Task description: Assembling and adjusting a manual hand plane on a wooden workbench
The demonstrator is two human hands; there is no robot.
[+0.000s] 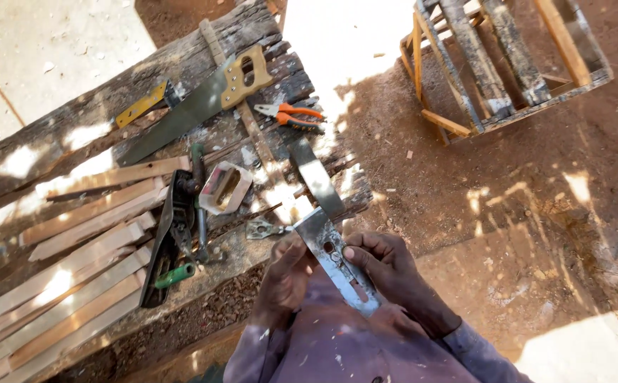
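Now, plane iron (337, 259) between both hands, left hand (285, 273) and right hand (387, 266) pinching its sides

Both hands, left (285, 273) and right (388, 266), raised together, fingers pinched.

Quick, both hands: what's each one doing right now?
Left hand: shut on the slotted metal blade, gripping its left edge.
Right hand: shut on the same blade, fingers over its right edge.

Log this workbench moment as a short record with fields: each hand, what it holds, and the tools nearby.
left hand: grips the left edge of the slotted metal blade
right hand: fingers pinch the blade's right edge
blade position: held over the lap, apart from the bench
workbench: weathered wood
on bench: hand saw, orange pliers, wood plane body, wooden slats
ground: wooden frame
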